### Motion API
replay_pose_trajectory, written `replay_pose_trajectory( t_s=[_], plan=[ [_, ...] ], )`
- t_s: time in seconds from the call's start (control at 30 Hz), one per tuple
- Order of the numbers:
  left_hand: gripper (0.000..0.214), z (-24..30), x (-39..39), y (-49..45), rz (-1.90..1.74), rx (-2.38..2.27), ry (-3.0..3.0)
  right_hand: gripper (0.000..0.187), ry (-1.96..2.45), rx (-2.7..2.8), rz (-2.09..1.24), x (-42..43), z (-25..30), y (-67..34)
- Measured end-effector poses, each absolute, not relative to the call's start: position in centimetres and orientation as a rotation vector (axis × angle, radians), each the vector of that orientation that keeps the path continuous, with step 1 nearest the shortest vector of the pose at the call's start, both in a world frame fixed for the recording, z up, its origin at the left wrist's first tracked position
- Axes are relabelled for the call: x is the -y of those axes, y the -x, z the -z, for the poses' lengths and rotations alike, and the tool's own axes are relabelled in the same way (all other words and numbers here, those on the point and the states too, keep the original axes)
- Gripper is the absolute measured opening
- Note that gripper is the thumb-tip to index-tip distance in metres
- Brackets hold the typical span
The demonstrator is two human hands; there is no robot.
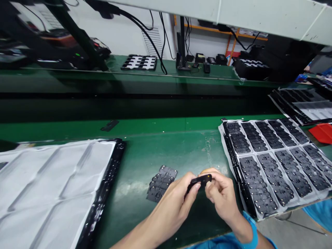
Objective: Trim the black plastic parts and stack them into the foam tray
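Between my two hands, over the front of the green bench, is a small black plate-like part (203,179) seen nearly edge-on. My left hand (181,193) grips its left end between thumb and fingers. The fingers of my right hand (220,192) are closed at its right end, where a small yellowish spot shows. Partly behind my left hand, a small overlapping group of flat black parts (161,181) lies on the bench. To the right, a tray (235,162) with white lining holds rows of similar black parts in its compartments.
A white-lined tray (59,169) with a black edge fills the left. One loose black part (110,125) lies on the green bench (186,148) farther back. At right are stacked trays (301,103) and a red bin (321,133). Black cables (145,33) hang above the rear shelf.
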State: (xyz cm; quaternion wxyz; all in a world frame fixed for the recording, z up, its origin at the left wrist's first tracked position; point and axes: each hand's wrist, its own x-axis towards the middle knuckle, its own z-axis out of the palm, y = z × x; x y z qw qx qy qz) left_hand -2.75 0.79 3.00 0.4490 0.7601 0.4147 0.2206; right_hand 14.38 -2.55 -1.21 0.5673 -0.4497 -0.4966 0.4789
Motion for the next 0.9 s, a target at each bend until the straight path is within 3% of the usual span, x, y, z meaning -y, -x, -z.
replay_pose_trajectory(
  t_s=[0.17,0.9],
  plan=[
    [0.024,-3.3,-1.1,2.5,-0.534,-0.945,-1.772,0.022,1.073,1.192,-1.233,2.9,0.8,-15.6],
    [0.044,-0.7,0.5,0.7,-0.972,-0.858,-1.254,0.025,1.131,1.338,-0.876,4.3,0.8,-14.2]
  ],
)
